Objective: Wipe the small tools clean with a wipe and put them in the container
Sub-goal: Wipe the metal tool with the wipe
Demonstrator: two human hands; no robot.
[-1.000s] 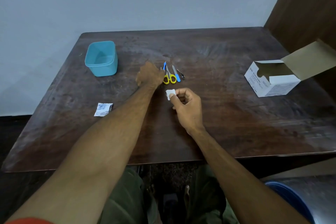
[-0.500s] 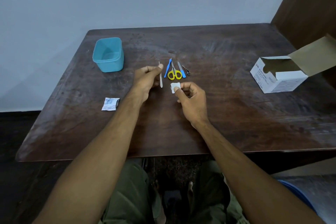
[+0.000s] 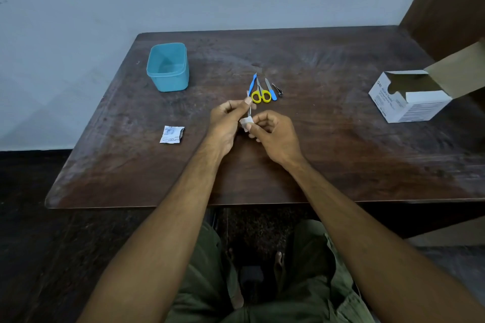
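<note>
A thin metal tool [image 3: 249, 110] is pinched by the left hand [image 3: 227, 119] at frame centre, its lower end wrapped in the wipe [image 3: 246, 123], which is pinched by the right hand [image 3: 273, 131]; fingers of both are curled. First wipe judged under way. The teal container [image 3: 168, 67], upper left, appears empty. Still on the bench [image 3: 341, 160] just above the hands: blue tool [image 3: 253, 84], yellow scissors [image 3: 261, 94], file [image 3: 270, 89], clippers [image 3: 277, 89]. All four are left to be wiped.
</note>
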